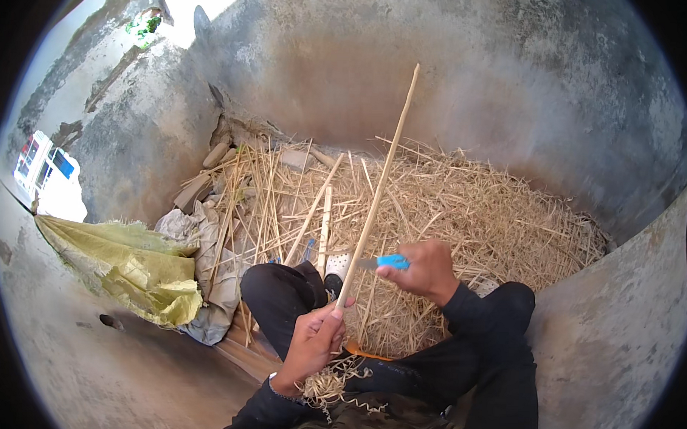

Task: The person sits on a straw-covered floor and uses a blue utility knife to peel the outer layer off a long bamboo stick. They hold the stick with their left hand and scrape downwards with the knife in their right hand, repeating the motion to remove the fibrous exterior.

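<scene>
My left hand [314, 342] is closed round the lower end of a long, pale wooden stick [384, 183], perhaps bamboo, which slants up and away to the right. In my right hand [430, 272] is a knife with a bright blue handle [393, 262]. Its grey blade [367, 264] lies against or just beside the stick, above my left hand; I cannot tell whether it cuts in. Thin curled shavings [334, 384] are heaped by my left wrist, on my lap.
Straw-like shavings [472, 208] cover the floor between concrete walls [348, 86]. Several long strips [265, 189] lie at the left, near stones [215, 155]. A yellow-green sack [141, 272] hangs over the low left wall. My bent legs and a white clog [337, 264] are close by.
</scene>
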`<state>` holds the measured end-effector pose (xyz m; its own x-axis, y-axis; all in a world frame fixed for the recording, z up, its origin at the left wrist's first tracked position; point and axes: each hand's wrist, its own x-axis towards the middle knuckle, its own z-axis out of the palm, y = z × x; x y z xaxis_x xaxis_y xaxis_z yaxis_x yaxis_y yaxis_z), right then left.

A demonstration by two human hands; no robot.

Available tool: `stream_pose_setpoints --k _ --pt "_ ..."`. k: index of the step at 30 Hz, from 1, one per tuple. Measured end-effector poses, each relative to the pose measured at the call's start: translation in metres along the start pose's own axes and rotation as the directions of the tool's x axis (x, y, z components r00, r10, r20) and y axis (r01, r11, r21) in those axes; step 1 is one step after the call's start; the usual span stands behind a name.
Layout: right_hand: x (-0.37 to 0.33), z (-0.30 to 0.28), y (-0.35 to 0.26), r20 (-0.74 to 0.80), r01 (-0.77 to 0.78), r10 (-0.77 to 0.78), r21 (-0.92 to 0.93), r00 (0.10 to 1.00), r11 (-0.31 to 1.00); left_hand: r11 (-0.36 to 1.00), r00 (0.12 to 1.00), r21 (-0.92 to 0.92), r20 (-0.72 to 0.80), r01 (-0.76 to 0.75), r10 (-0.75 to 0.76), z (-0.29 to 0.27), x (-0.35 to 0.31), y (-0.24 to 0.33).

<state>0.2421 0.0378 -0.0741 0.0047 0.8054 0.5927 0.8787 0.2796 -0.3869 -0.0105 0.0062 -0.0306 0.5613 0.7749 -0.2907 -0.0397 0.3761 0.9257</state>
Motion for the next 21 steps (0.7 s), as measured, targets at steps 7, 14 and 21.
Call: stream_pose_setpoints --k 7,14,21 --pt "0.02 0.0 0.032 0.01 -0.217 0.219 -0.072 0.976 0.973 0.983 0.999 0.18 0.002 -0.04 0.04 0.012 0.0 -0.005" --pt "0.013 0.005 0.024 -0.013 -0.153 0.153 -0.083 0.988 0.985 0.935 0.994 0.348 -0.05 -0.075 0.098 0.018 -0.011 -0.002" --pt "-0.004 0.011 0.0 0.09 0.047 -0.043 -0.048 0.995 0.998 0.878 0.981 0.462 -0.066 -0.13 0.18 0.015 -0.009 -0.001"
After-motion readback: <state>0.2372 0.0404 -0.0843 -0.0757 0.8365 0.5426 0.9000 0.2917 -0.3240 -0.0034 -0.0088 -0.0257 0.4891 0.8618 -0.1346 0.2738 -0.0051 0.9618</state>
